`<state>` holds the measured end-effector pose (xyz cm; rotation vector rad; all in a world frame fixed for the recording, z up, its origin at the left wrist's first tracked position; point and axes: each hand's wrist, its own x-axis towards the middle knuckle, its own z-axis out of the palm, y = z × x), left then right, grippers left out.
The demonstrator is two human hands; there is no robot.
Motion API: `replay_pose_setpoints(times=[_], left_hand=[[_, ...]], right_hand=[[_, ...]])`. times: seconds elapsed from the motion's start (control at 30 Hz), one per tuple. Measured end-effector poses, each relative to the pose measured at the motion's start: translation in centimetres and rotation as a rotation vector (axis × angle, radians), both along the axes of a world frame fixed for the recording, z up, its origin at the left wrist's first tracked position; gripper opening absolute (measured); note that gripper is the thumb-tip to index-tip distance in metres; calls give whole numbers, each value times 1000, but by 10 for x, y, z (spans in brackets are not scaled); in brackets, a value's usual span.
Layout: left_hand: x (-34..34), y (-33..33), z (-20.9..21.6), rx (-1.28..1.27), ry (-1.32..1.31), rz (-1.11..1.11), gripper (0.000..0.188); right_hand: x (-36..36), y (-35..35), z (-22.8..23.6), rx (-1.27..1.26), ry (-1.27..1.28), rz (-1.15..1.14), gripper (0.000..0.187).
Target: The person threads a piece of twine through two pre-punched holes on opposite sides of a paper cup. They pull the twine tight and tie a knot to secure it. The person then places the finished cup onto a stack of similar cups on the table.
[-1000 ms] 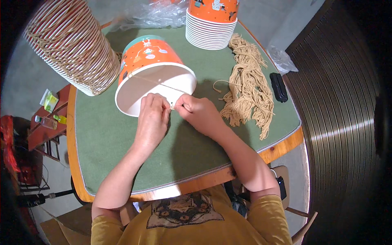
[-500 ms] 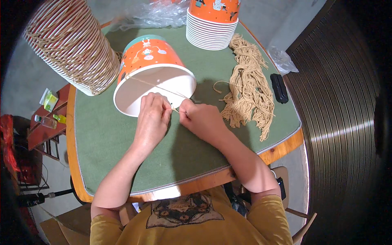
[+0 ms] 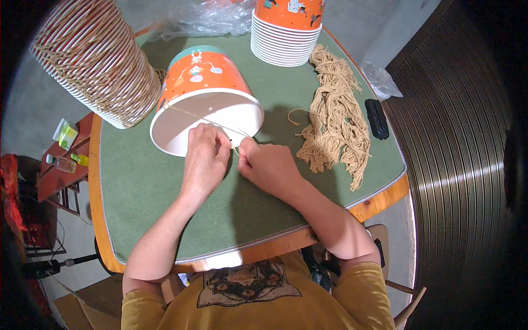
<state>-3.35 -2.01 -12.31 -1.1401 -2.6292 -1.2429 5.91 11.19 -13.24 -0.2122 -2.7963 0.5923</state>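
Note:
An orange paper bucket [image 3: 204, 76] with a white inside lies tipped on the green cloth, its open rim toward me. A tan cord [image 3: 206, 118] runs from the rim's left side across the mouth to my fingers. At the near right of the rim, my left hand [image 3: 206, 148] pinches with its fingertips by a small dark hole. Close beside it, my right hand [image 3: 267, 165] is closed on the cord's end. The fingertips nearly meet, and the short bit of cord between them is too small to read clearly.
A bundle of cut tan cords [image 3: 335, 118] lies right, beside a black oblong object [image 3: 377, 119]. Stacked orange buckets [image 3: 286, 41] stand at the back; a tall leaning stack wound with cords [image 3: 102, 66] rises at left. Clear plastic [image 3: 206, 22] lies along the far edge.
My right hand has shifted slightly left, closer to my left hand. The bucket's rim has moved a touch to the left. Both hands keep their pinch.

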Motion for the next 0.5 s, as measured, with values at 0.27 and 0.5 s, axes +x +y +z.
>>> replay_pose_setpoints(times=[0.27,0.5], left_hand=[[2,4,-3,37,14,27,6],[1,5,-4,14,71,23,5]], right_hand=[[0,-1,0,-46,9,21,14],[-1,-1,4,-60,-62,28,15]])
